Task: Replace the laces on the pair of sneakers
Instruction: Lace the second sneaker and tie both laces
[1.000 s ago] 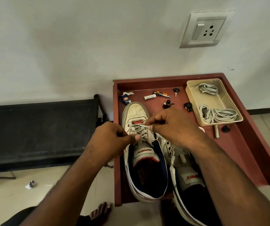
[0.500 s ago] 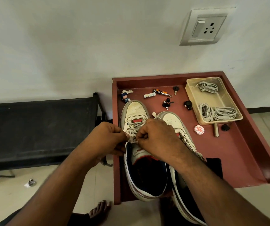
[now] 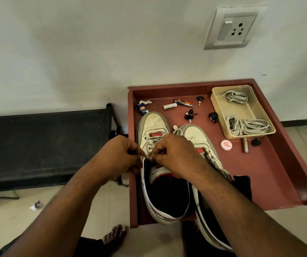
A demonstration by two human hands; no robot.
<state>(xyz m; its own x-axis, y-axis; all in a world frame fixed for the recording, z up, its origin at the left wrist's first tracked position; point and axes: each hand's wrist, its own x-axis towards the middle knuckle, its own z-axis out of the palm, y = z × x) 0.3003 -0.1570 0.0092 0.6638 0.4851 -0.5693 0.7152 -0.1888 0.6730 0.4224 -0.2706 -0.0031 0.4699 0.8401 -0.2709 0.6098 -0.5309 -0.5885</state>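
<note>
Head view, far left: black bench (image 3: 43, 145) against the wall; crumpled scrap of paper (image 3: 36, 205) on the floor below it.
Bare foot: toes (image 3: 114, 236) on the floor tiles, just in front of the table's near edge.
Left hand: left hand (image 3: 120, 156) curled at the outer side of the left sneaker, fingertips pinching the lace (image 3: 153, 140) near the upper eyelets.
Left sneaker: left sneaker (image 3: 154, 127) lies on the red table (image 3: 260, 182), toe toward the wall, heel hanging over the near edge; white upper, dark blue lining, lace crossing the lower eyelets.
Right hand: right hand (image 3: 176, 154) curled over the tongue of the same shoe, thumb and forefinger pinching the lace; its fingertips nearly meet those of the left hand.
Right sneaker: right sneaker (image 3: 199, 136) just beside the left one, touching it, toe angled slightly right, partly covered by the right forearm; lacing state not readable.
Table clutter, back row: small doll figure (image 3: 142, 108), white tube (image 3: 170, 106), nail clipper (image 3: 183, 102), black key (image 3: 200, 99), two small dark figurines (image 3: 190, 115).
Round badge: red-and-white disc (image 3: 226, 145) on the table, right of the right sneaker.
Plastic tray: clear tray (image 3: 252, 112) at the back right corner, holding two bundles of pale laces (image 3: 247, 126).
Wall: socket plate (image 3: 230, 28) above the table.
</note>
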